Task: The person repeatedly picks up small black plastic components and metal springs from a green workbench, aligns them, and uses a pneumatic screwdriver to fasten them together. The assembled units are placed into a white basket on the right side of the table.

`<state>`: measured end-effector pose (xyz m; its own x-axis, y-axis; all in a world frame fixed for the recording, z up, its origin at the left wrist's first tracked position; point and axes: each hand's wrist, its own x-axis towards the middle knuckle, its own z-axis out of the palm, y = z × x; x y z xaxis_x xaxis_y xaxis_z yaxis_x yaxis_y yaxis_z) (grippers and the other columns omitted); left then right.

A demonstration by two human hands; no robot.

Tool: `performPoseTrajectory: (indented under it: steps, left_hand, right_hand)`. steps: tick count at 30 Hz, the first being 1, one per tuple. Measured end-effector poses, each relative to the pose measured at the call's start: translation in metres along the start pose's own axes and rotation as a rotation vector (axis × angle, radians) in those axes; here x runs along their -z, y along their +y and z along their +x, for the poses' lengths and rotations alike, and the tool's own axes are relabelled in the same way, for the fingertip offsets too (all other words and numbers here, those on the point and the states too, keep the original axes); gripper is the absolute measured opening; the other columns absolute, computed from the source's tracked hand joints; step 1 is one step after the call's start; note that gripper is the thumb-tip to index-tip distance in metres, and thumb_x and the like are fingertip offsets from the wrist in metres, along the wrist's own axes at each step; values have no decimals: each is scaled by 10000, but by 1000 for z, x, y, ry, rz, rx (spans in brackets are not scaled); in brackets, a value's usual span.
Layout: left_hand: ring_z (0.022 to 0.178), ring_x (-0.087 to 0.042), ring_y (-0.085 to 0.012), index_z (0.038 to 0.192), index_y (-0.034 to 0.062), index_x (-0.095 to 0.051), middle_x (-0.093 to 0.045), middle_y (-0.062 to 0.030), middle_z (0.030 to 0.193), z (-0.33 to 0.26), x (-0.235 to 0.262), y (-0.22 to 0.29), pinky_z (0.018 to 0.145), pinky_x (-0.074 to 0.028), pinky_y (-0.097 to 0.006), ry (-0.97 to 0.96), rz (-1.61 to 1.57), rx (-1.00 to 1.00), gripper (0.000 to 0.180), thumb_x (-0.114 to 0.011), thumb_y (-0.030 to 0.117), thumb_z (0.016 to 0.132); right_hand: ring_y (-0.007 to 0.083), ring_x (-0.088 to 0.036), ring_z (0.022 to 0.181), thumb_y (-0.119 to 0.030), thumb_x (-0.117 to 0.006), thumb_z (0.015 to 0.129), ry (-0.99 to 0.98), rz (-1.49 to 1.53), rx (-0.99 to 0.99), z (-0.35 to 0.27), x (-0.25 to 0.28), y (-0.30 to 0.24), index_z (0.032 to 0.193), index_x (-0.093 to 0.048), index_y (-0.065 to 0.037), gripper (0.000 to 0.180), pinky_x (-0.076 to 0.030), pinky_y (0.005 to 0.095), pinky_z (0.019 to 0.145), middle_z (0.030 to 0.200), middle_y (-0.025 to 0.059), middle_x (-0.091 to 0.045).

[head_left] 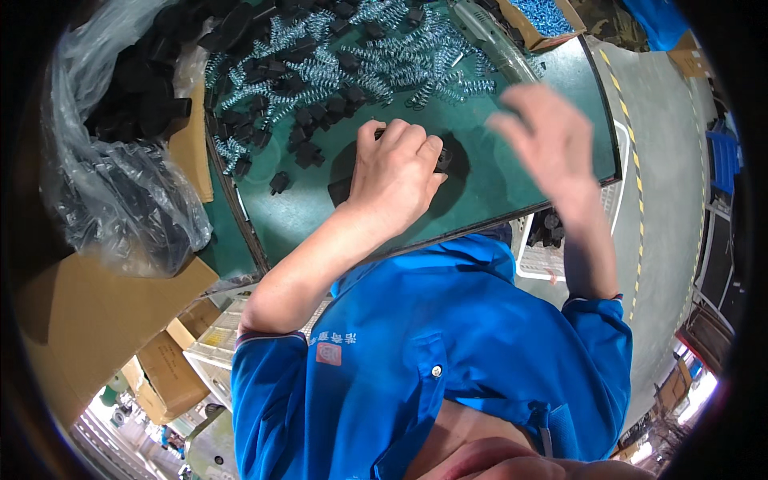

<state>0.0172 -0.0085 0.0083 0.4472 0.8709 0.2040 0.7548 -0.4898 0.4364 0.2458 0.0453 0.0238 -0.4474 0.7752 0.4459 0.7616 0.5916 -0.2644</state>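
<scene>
My left hand (396,168) is closed over a black plastic part (340,191) on the green tabletop, near its front edge. The hand covers most of that part; a dark round bit shows beside the fingertips. To the right, my right hand (554,136) is raised over the table, blurred by motion. Its thumb and forefinger are apart, with nothing visible between them. Beyond my left hand lie many loose coil springs (416,60) in a heap. Small black blocks (306,152) are scattered among and in front of them.
A clear plastic bag (152,216) with black parts stands at the left by a cardboard box (104,320). A grey power tool (496,40) lies at the back right, near a box of blue screws (544,16). A white crate (552,256) sits below the table's right edge.
</scene>
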Motion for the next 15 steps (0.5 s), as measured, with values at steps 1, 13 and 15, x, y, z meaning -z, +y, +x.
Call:
performPoseTrajectory:
  steps: [1,13,15]
  left_hand:
    - [954,-574,-250,1023,53,-667,-590,-46,898,0,1,0,895,-385,-429,-21,-3,2,429,-833,152,640]
    - [956,-572,-243,1006,56,-679,-592,-46,897,3,1,-6,909,-382,-428,0,-62,-50,411,-836,162,641]
    - [955,-575,-246,1027,51,-679,-595,-46,901,5,3,-7,907,-386,-421,6,-62,-39,442,-844,146,628]
  right_hand:
    - [334,-646,789,-285,-797,754,103,-104,-15,11,6,14,1032,-667,-54,384,-524,415,667,902,112,-646]
    - [357,-636,1088,-490,-663,887,-345,-263,-461,32,-20,45,1414,-439,-48,723,-525,422,869,1184,190,-658]
    - [373,-651,1033,-467,-679,881,-152,-156,-509,33,-1,32,1379,-472,-42,687,-510,440,867,1092,202,-674]
